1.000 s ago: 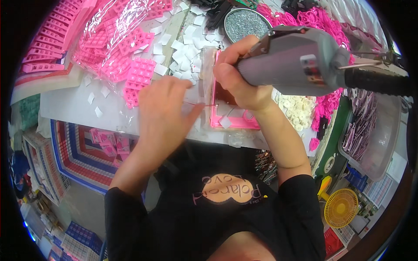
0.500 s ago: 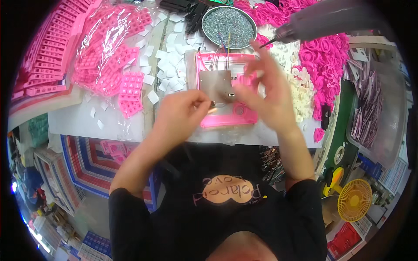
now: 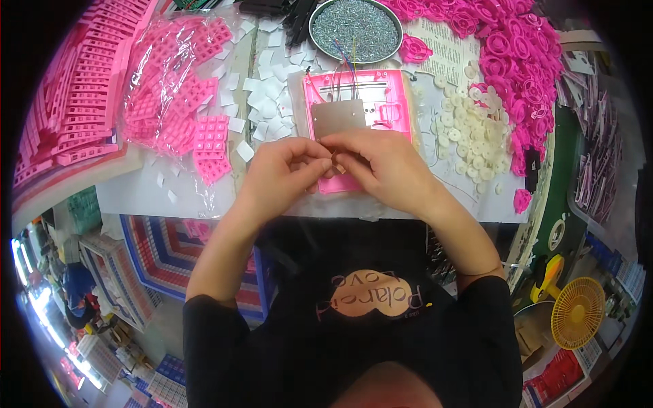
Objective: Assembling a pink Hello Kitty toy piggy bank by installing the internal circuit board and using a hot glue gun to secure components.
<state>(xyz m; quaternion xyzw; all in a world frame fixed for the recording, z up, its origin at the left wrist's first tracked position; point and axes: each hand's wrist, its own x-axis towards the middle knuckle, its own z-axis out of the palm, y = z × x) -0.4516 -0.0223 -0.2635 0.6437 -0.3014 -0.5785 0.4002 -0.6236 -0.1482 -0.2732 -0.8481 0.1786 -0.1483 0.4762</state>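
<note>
My left hand (image 3: 282,173) and my right hand (image 3: 393,166) meet fingertip to fingertip over the lower part of a pink plastic housing (image 3: 331,185). Both pinch a small copper-coloured piece (image 3: 339,165); fingers cover most of it, so its exact kind cannot be made out. Just beyond the fingertips, a flat grey-brown plate (image 3: 337,117) lies in the housing. Thin coloured wires (image 3: 349,68) rise from behind that plate toward a round metal tray (image 3: 312,42) filled with small screws (image 3: 357,30). My right hand hides the housing's lower right part.
Left of the housing lie scattered white squares (image 3: 262,102), a clear bag of pink keypads (image 3: 173,88) and stacked pink frames (image 3: 85,88). To the right are off-white discs (image 3: 469,136) and a heap of pink rings (image 3: 520,54). A yellow fan (image 3: 578,313) stands beyond the table's right edge.
My right hand has come down and left, away from beside the power screwdriver, to join my left hand at the small piece. The screwdriver has gone out of view. The whole view has shifted slightly.
</note>
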